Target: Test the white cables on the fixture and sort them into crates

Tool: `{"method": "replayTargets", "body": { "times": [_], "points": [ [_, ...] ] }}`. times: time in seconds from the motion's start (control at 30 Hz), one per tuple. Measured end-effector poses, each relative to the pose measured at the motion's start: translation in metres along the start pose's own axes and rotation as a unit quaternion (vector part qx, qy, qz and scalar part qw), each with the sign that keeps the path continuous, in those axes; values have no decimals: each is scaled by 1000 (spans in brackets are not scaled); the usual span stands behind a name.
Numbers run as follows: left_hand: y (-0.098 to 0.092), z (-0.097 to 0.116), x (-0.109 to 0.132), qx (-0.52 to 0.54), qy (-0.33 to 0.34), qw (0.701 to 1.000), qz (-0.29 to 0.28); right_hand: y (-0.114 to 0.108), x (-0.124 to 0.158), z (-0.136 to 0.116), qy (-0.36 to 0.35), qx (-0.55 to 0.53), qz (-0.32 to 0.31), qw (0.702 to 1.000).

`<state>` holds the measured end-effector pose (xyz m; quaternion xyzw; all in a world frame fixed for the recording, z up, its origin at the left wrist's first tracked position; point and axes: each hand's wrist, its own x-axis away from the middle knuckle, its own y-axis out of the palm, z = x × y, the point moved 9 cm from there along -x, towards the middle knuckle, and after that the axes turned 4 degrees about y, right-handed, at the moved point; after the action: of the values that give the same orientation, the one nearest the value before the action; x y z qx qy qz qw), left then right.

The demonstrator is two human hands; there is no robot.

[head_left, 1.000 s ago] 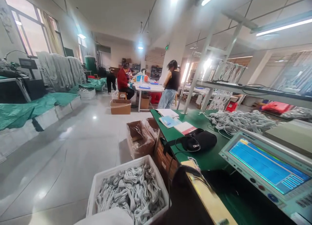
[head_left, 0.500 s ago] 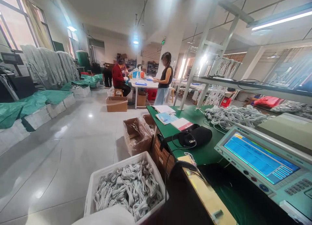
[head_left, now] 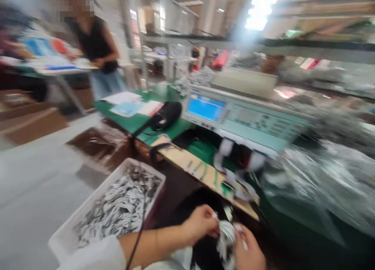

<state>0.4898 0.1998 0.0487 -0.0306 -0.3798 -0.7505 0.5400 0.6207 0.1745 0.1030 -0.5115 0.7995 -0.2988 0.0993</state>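
My left hand [head_left: 202, 224] is closed, its fingertips pinching a small white end of a bundled white cable [head_left: 226, 238]. On the other side of the bundle, my right hand [head_left: 248, 248] is closed round another white part of the same cable. The bundle hangs between the two hands, low in the view, in front of a pale wooden board [head_left: 187, 164] with green pieces on it. Left of my forearm stands a white bin [head_left: 63, 231] full of coiled grey-white cables [head_left: 117, 207]. Motion blurs the fine detail.
A teal tester with a lit blue screen [head_left: 206, 108] stands behind the board. A black pouch [head_left: 170, 114] and papers [head_left: 125, 106] lie on the green table. Clear plastic bags [head_left: 319, 184] are at right, a lined carton [head_left: 96, 145] at left. A person [head_left: 96, 47] stands beyond.
The view has swung to the right and down, so the tester and bin sit further left. Both my hands have come into view with the cable bundle between them.
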Motion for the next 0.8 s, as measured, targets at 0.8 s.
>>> {"method": "replayTargets", "body": {
  "times": [0.8],
  "points": [
    [26,27,-22,-45,-45,995,-77,9,-29,-9,36,-268,-62,961]
  ]
}}
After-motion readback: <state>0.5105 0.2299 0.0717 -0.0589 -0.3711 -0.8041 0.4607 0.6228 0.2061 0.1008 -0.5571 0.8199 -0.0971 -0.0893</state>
